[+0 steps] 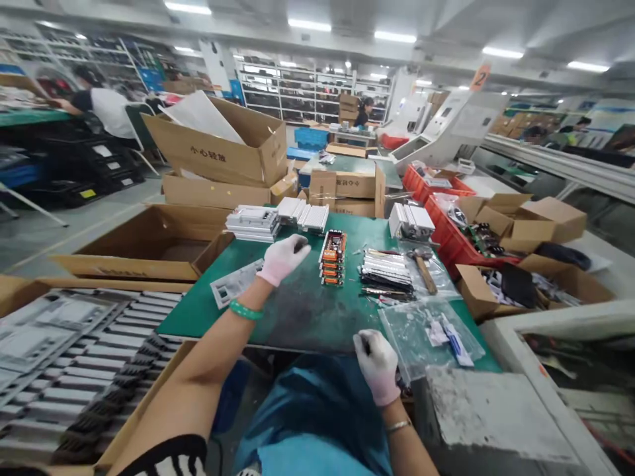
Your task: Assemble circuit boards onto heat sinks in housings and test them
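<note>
My left hand (284,258), in a white glove, is over the green table between a flat grey panel (233,283) and a stack of orange circuit boards (332,258). Its fingers are curled together, and what they hold, if anything, cannot be made out. My right hand (377,360), also gloved, hovers at the table's front edge beside a clear plastic bag (411,330). The fingers are curled towards the thumb, with nothing visible in them. Behind the left hand stand stacked white panels (253,223) and finned metal parts (313,218).
Metal strips (385,270), a hammer (425,272) and a blue-white tube (457,342) lie on the right. White finned blocks (411,221) stand at the back right. Cardboard boxes (133,268) line the left; red crates (449,238) stand right. People work in the background.
</note>
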{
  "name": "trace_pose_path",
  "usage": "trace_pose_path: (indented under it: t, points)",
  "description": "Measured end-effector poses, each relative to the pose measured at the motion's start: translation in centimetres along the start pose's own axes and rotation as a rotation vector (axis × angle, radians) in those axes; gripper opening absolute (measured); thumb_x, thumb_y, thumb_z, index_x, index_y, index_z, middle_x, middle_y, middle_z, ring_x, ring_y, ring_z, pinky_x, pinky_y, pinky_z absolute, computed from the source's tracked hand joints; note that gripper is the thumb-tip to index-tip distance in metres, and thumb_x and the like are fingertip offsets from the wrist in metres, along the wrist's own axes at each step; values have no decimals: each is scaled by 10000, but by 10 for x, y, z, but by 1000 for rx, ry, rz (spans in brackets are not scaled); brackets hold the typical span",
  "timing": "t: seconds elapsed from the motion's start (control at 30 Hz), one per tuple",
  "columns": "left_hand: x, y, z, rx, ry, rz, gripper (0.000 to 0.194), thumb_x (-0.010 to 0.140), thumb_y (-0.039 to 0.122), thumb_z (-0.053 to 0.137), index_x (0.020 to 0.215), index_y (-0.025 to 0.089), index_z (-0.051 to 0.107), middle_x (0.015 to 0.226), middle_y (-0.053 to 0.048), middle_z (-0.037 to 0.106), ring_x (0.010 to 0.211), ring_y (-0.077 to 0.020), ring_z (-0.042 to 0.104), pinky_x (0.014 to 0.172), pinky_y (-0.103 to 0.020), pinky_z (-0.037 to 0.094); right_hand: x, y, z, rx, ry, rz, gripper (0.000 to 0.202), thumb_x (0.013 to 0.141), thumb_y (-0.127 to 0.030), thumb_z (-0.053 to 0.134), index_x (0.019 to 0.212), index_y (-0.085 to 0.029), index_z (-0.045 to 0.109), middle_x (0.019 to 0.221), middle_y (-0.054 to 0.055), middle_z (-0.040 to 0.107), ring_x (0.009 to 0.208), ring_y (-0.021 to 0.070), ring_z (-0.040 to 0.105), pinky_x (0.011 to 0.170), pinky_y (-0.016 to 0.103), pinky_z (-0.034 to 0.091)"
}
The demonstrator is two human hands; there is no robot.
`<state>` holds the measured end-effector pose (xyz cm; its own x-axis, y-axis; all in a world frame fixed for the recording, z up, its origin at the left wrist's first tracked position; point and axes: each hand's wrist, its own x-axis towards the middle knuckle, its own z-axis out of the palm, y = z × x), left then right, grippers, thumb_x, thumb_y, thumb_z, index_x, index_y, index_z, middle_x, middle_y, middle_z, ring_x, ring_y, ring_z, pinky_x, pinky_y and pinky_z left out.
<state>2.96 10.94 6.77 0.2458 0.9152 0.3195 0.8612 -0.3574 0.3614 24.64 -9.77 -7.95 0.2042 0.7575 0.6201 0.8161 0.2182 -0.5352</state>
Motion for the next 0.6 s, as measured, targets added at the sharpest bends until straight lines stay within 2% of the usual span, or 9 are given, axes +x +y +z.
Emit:
trace_pose_path:
  t: [0.07, 0.17, 0.3, 0.37, 0.47, 0.6]
  points:
    - [39, -13, 7, 87, 1, 17, 392, 913, 357, 500, 1240, 162, 591, 1205, -120, 661, 1114, -273, 619, 917, -342, 477, -1, -1, 1, -19, 16, -35, 239, 981, -333, 499, 850, -214, 659, 798, 57, 719, 710, 169, 689, 664, 269, 519]
    - [92, -27, 30, 205, -74, 95, 468, 842, 263, 585, 1300, 167, 561, 1333, -133, 579, 1228, -301, 545, 1013, -373, 435, 0, -1, 2, -29, 28, -80, 226, 991, -330, 496, 859, -222, 645, 793, 42, 716, 687, 156, 685, 641, 254, 518]
    - [142, -37, 65, 324, -187, 136, 586, 778, 129, 596, 1356, 175, 515, 1431, -146, 498, 1279, -310, 506, 1064, -421, 408, 3, -1, 4, -69, 97, -157, 229, 1002, -341, 487, 875, -213, 628, 768, 24, 708, 649, 135, 682, 619, 226, 513]
    - [160, -39, 80, 358, -228, 147, 603, 784, 109, 595, 1376, 164, 492, 1464, -161, 463, 1306, -313, 480, 1088, -447, 388, 4, 1, 6, -94, 135, -185, 236, 1004, -352, 485, 874, -214, 625, 760, 20, 710, 631, 129, 683, 604, 216, 510]
    - [177, -40, 97, 377, -260, 151, 536, 871, 172, 582, 1393, 138, 468, 1456, -181, 463, 1300, -320, 481, 1092, -506, 381, 6, 4, 9, -113, 154, -223, 221, 1000, -349, 495, 875, -219, 621, 758, 16, 716, 613, 123, 687, 583, 205, 506]
    - [188, -38, 105, 337, -243, 132, 421, 939, 199, 508, 1354, 127, 509, 1336, -181, 565, 1213, -309, 555, 1029, -525, 434, 7, 6, 9, -120, 148, -255, 209, 998, -338, 500, 874, -221, 621, 754, 15, 720, 603, 122, 690, 566, 203, 504]
